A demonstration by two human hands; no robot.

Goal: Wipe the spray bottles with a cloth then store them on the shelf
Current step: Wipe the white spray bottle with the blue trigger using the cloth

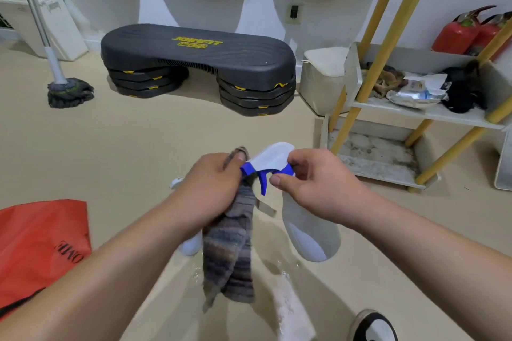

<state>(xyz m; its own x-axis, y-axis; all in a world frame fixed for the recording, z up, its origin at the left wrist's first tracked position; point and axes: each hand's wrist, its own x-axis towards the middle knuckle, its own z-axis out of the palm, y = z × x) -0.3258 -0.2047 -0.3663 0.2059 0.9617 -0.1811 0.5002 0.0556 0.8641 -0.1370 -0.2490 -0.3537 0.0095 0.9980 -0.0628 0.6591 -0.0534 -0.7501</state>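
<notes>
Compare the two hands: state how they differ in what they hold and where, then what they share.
The left hand grips a striped cloth; the right hand holds the spray bottle at its neck. The left hand presses cloth against the bottle's nozzle end; the right hand sits behind the blue trigger. Both are bare, curled, and meet at the top of the bottle.

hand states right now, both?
left hand: grips the striped cloth.
right hand: holds the spray bottle by its neck.
</notes>
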